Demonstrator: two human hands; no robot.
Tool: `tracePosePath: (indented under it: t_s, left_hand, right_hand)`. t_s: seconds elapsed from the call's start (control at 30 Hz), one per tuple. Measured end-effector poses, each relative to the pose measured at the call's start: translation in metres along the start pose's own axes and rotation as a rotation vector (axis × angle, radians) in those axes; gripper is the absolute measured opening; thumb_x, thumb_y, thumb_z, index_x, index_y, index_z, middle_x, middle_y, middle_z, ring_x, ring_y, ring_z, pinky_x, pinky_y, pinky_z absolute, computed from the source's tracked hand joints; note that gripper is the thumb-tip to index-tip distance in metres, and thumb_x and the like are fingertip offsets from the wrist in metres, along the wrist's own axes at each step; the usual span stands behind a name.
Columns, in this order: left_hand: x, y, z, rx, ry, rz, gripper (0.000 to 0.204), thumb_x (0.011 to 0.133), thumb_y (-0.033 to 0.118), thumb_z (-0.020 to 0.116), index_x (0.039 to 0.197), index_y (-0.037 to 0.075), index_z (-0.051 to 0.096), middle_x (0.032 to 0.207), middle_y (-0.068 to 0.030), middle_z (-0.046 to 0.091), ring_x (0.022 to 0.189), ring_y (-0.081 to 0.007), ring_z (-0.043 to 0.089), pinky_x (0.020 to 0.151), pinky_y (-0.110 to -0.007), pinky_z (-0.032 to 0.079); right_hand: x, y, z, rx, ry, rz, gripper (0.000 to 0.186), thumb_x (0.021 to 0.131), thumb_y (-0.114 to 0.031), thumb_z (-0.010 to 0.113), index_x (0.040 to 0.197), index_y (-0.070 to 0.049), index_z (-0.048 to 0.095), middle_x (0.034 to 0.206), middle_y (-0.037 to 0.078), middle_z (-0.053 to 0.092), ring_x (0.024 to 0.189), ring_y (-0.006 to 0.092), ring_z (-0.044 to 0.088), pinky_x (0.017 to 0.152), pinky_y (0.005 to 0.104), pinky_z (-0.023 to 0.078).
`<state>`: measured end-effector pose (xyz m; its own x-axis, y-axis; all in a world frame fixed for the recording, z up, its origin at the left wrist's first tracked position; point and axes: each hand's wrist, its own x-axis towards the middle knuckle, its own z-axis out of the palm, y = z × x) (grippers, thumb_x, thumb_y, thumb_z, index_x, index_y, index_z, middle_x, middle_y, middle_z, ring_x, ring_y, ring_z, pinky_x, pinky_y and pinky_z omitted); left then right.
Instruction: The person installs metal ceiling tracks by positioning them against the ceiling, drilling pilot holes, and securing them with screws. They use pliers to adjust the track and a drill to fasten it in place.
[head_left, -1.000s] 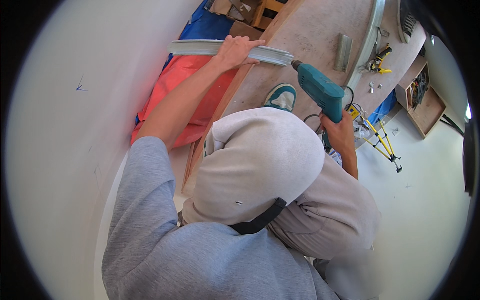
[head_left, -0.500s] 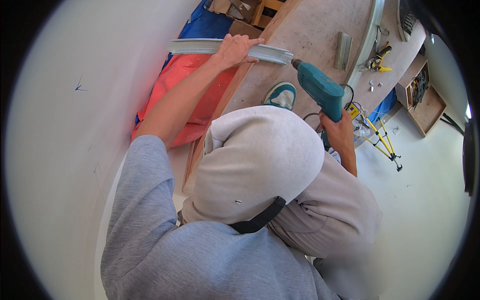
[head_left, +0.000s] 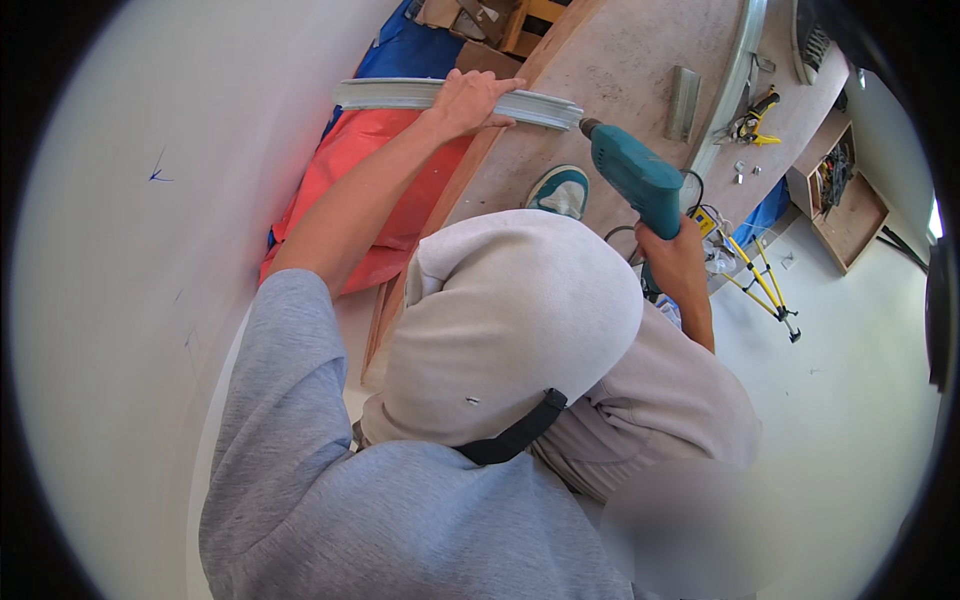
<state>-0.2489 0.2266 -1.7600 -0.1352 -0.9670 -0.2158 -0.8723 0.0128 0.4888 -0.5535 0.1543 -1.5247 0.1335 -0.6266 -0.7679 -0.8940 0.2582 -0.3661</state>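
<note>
The profile (head_left: 395,95) is showing bare grey metal with a smooth, dull sheen, and the short channel piece (head_left: 684,103) and long rail (head_left: 733,80) are looking equally metallic. The drill (head_left: 638,178) is presenting a teal plastic shell, mostly matt, with its chuck (head_left: 590,127) appearing as darker metal. The platform (head_left: 640,60) is displaying a scuffed, blotchy, matt face. The red sheet (head_left: 350,180) is creasing like smooth plastic with a faint shine. The shirt (head_left: 420,520) and trousers (head_left: 520,310) are reading as soft matt cloth, while the box (head_left: 850,228) is showing plain wood.
</note>
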Motion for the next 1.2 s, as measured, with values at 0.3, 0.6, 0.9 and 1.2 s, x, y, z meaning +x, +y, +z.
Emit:
tracePosePath:
  t_s: [0.3,0.6,0.9,1.2]
  left_hand:
    - [0.003,0.002,-0.002,0.016,-0.086,-0.037,0.065,0.082,0.052,0.078,0.137,0.022,0.060,0.100,-0.0110,0.068,0.098,-0.0305,0.069,0.079,-0.048,0.051]
    - [0.011,0.010,-0.010,0.040,-0.230,-0.088,0.066,0.082,0.049,0.079,0.134,0.016,0.055,0.104,-0.0144,0.070,0.100,-0.0335,0.071,0.083,-0.052,0.051]
    - [0.019,0.007,-0.008,0.010,-0.262,-0.104,0.061,0.078,0.044,0.084,0.123,0.012,0.055,0.090,-0.0161,0.073,0.091,-0.0374,0.073,0.074,-0.052,0.054]
    - [0.018,0.008,-0.011,-0.031,-0.259,-0.087,0.059,0.079,0.043,0.082,0.122,0.012,0.056,0.091,-0.0170,0.073,0.091,-0.0385,0.073,0.074,-0.052,0.054]
  right_hand:
    - [0.006,-0.010,0.000,-0.062,0.012,0.027,0.026,0.084,-0.021,0.069,0.084,0.005,0.067,0.063,0.008,0.064,0.055,0.0179,0.061,0.057,0.0358,0.048]
    - [0.012,-0.013,0.002,-0.231,0.058,-0.088,0.027,0.083,-0.020,0.069,0.086,0.008,0.068,0.065,0.014,0.067,0.057,0.0235,0.066,0.061,0.0386,0.051]
    - [0.005,-0.011,0.000,-0.134,0.003,-0.030,0.029,0.079,-0.019,0.071,0.088,0.008,0.066,0.073,0.021,0.068,0.067,0.0295,0.067,0.068,0.0409,0.051]
    - [0.000,-0.008,0.002,-0.115,0.027,-0.067,0.026,0.079,-0.018,0.069,0.085,0.007,0.065,0.071,0.018,0.067,0.064,0.0261,0.064,0.066,0.0394,0.050]
